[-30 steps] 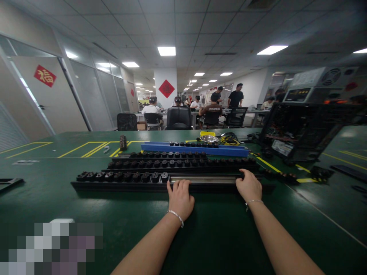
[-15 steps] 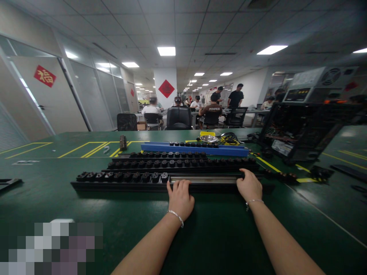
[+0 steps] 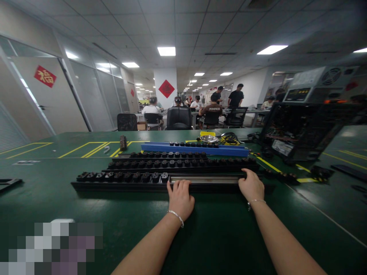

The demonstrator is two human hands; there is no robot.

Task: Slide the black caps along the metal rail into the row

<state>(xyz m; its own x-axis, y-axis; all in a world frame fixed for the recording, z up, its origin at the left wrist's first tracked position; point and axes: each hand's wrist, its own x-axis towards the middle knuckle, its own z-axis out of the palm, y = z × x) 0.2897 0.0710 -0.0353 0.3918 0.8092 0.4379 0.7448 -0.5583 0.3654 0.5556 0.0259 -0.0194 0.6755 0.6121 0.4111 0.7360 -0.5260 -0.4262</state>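
Observation:
A long black rail [image 3: 120, 186] lies across the table in front of me, with a row of round black socket modules [image 3: 118, 177] filling its left part. Its right part shows a bare metallic channel [image 3: 206, 179]. My left hand [image 3: 181, 198] has its fingers bent over the rail's front edge, just right of the last module. Farther right, my right hand [image 3: 251, 187] is curled on the same rail, index finger reaching over its top; the thumb is mostly hidden. Behind it lie more black rails [image 3: 183, 164] with similar modules.
A blue rail [image 3: 229, 151] lies farther back, near a shiny metal dish [image 3: 209, 139] and cables. An open computer case [image 3: 298, 130] stands at the right. A small module stack [image 3: 123, 143] is at back left. People sit and stand beyond the green table [image 3: 71, 206].
My right hand has shifted slightly to the right along the rail. My left hand and the rail stay in place.

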